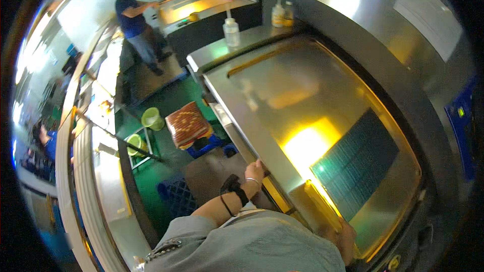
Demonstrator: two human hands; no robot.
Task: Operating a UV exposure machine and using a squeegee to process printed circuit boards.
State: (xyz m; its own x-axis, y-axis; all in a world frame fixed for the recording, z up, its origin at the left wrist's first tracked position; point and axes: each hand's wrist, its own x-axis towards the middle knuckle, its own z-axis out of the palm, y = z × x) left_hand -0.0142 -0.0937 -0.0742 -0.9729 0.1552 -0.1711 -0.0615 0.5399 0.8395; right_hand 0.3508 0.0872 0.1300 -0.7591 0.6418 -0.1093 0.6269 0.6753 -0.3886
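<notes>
the wide metal-topped table [282, 70], the thing under my hands, lies directly before me and fills the right of the view, its glossy surface reflecting a bright yellow glow. along the left side runs a long pale bench [108, 186]; beyond, a second lit table [194, 13] stands well apart, with a co-worker [132, 20] in a dark top beside it, arms extended toward its edge. on the nearer right part of my table shows a dark, finely lined rectangle [358, 161]. on the floor side, a patterned cushion [186, 123] lies over a blue support, with a blue crate [179, 194] nearer me and two green buckets [152, 119] to its left. my left hand [254, 173] is at the table's left edge, fingers curled; whether they pinch anything i cannot tell. my right hand [346, 236] is at the near edge, beside the lower end of a bright yellow strip [322, 195]; its fingers are partly hidden, so its grip i cannot tell. smallest, a whitish bottle [231, 32] stands at the far end.
</notes>
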